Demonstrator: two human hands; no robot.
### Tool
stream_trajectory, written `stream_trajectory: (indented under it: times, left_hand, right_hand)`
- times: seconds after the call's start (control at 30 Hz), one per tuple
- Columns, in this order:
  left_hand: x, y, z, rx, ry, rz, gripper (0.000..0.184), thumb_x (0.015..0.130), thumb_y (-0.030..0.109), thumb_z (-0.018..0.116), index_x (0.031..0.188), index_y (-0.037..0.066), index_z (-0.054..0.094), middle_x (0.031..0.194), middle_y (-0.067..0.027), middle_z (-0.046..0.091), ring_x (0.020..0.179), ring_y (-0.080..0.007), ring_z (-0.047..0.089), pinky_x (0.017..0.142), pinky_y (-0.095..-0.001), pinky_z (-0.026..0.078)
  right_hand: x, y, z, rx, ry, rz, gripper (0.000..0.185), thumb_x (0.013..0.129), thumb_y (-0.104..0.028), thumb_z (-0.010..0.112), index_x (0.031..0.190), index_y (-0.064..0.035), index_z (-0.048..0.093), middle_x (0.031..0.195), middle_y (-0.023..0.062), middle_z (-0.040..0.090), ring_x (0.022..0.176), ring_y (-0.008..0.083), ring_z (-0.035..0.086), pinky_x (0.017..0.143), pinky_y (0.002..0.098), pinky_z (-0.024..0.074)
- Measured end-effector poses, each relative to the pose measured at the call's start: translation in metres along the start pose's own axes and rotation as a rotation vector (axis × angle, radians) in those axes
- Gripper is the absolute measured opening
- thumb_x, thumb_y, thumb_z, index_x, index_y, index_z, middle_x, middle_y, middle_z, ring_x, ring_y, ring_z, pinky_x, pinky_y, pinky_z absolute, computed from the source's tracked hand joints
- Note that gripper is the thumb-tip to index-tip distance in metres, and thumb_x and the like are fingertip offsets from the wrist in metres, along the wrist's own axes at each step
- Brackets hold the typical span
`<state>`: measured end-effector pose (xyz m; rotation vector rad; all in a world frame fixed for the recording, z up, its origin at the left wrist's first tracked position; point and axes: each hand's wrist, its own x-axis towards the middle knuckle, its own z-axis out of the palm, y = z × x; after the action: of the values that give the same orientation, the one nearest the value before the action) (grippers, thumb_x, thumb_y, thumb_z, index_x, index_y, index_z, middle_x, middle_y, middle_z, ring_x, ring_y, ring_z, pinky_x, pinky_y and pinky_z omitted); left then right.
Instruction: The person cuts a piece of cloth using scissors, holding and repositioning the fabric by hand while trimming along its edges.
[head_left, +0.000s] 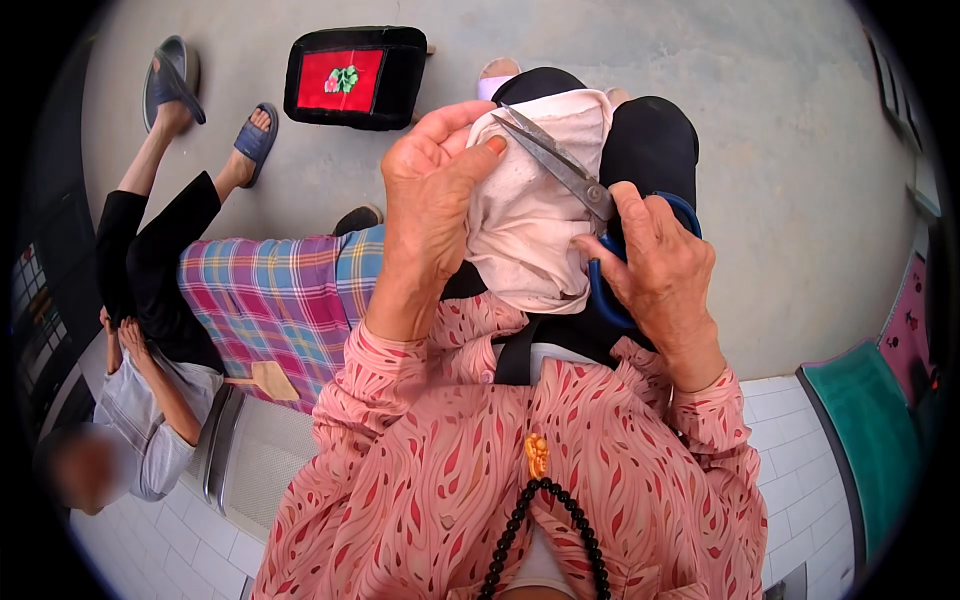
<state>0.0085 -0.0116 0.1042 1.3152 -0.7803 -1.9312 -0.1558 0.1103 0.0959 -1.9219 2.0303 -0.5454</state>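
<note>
A pale pink cloth (530, 225) lies over my lap, its upper edge raised. My left hand (435, 190) pinches that edge between thumb and fingers. In my right hand (660, 265) is a pair of scissors (560, 170) with blue handles, my thumb and fingers through the loops. Its blades are parted a little and point up and left, over the cloth's upper part near my left thumb. Whether the blades touch the cloth I cannot tell.
Left of me a plaid cloth (265, 300) covers a seat beside another person (150, 400) in sandals. A black padded stool (400, 80) with a red panel stands ahead on the concrete floor. A green mat (860, 430) lies at the right.
</note>
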Motion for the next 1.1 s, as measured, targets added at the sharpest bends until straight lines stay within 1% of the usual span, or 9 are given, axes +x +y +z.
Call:
stream_trajectory:
  times: [0.27, 0.37, 0.4, 0.47, 0.5, 0.6, 0.8, 0.97, 1.1]
  left_hand:
    - [0.001, -0.002, -0.001, 0.025, 0.006, -0.001, 0.029, 0.083, -0.011, 0.054, 0.112, -0.01, 0.053, 0.102, -0.017, 0.065, 0.087, -0.0165, 0.064, 0.078, -0.0251, 0.052]
    - [0.007, -0.009, -0.009, 0.048, 0.009, 0.011, 0.03, 0.082, -0.009, 0.056, 0.112, -0.009, 0.054, 0.101, -0.016, 0.065, 0.087, -0.0169, 0.064, 0.079, -0.026, 0.052]
    - [0.01, -0.012, -0.014, 0.059, 0.012, 0.016, 0.03, 0.082, -0.008, 0.057, 0.112, -0.008, 0.055, 0.101, -0.0156, 0.065, 0.088, -0.0172, 0.064, 0.08, -0.0264, 0.052]
    - [0.013, -0.015, -0.021, 0.057, 0.016, 0.015, 0.028, 0.082, -0.008, 0.056, 0.11, -0.009, 0.055, 0.099, -0.0148, 0.065, 0.086, -0.0159, 0.063, 0.079, -0.0253, 0.051]
    - [0.017, -0.017, -0.025, 0.054, 0.013, 0.014, 0.027, 0.082, -0.008, 0.055, 0.109, -0.009, 0.055, 0.099, -0.0145, 0.066, 0.085, -0.0153, 0.063, 0.078, -0.0248, 0.05]
    - [0.032, -0.02, -0.041, 0.247, -0.053, -0.028, 0.027, 0.084, 0.003, 0.059, 0.11, -0.005, 0.057, 0.1, -0.0116, 0.065, 0.09, -0.0154, 0.062, 0.082, -0.0264, 0.049]
    - [0.052, 0.0, -0.028, 0.725, -0.162, 0.042, 0.031, 0.088, 0.022, 0.062, 0.107, -0.001, 0.059, 0.098, -0.0051, 0.065, 0.092, -0.0128, 0.059, 0.081, -0.0248, 0.045]
    - [0.059, -0.027, -0.009, 1.262, -0.18, 0.616, 0.026, 0.081, 0.019, 0.07, 0.091, -0.002, 0.06, 0.076, -0.0041, 0.056, 0.069, -0.0095, 0.049, 0.061, -0.0255, 0.043]
    - [0.051, -0.004, -0.002, 1.04, -0.247, 0.346, 0.019, 0.082, 0.016, 0.068, 0.083, 0.0, 0.059, 0.07, 0.0004, 0.055, 0.064, -0.0059, 0.047, 0.056, -0.0228, 0.04]
  right_hand:
    - [-0.007, 0.007, 0.016, 0.255, 0.062, 0.012, 0.05, 0.071, -0.023, 0.077, 0.11, -0.0024, 0.054, 0.068, 0.0066, 0.051, 0.049, 0.0188, 0.053, 0.044, 0.0305, 0.0418]
    - [-0.007, 0.006, 0.008, 0.606, 0.008, 0.321, 0.043, 0.075, -0.015, 0.073, 0.11, 0.001, 0.053, 0.067, 0.0081, 0.052, 0.048, 0.0139, 0.051, 0.044, 0.0279, 0.0397]
    - [-0.002, 0.01, 0.011, 0.656, 0.086, 0.31, 0.034, 0.08, -0.008, 0.065, 0.11, 0.0021, 0.053, 0.069, 0.0064, 0.054, 0.048, 0.008, 0.046, 0.044, 0.0238, 0.0359]
    - [-0.001, 0.015, -0.005, 1.12, 0.087, 0.639, 0.027, 0.087, -0.012, 0.058, 0.11, 0.0011, 0.053, 0.07, 0.0042, 0.054, 0.049, 0.0057, 0.043, 0.044, 0.0217, 0.0342]
    - [0.002, 0.02, -0.005, 1.197, 0.116, 0.648, 0.027, 0.092, -0.019, 0.052, 0.11, 0.0014, 0.053, 0.072, 0.0031, 0.055, 0.049, 0.0047, 0.042, 0.044, 0.0191, 0.0324]
    - [0.005, 0.017, -0.013, 1.275, 0.253, 0.744, 0.031, 0.095, -0.025, 0.049, 0.109, 0.0025, 0.053, 0.071, 0.0037, 0.054, 0.049, 0.005, 0.042, 0.042, 0.0188, 0.0326]
    - [-0.006, 0.02, -0.018, 1.221, 0.177, 0.746, 0.028, 0.094, -0.021, 0.051, 0.107, 0.003, 0.055, 0.066, 0.0031, 0.053, 0.046, 0.0045, 0.041, 0.041, 0.0188, 0.0323]
    - [-0.011, 0.021, -0.014, 1.209, 0.238, 0.698, 0.029, 0.094, -0.02, 0.051, 0.111, 0.0026, 0.053, 0.069, 0.003, 0.055, 0.05, 0.0033, 0.042, 0.044, 0.0182, 0.0333]
    - [-0.011, 0.007, -0.028, 1.1, 0.24, 0.597, 0.031, 0.092, -0.019, 0.054, 0.114, 0.0032, 0.051, 0.071, 0.002, 0.054, 0.054, 0.0033, 0.042, 0.048, 0.0179, 0.0345]
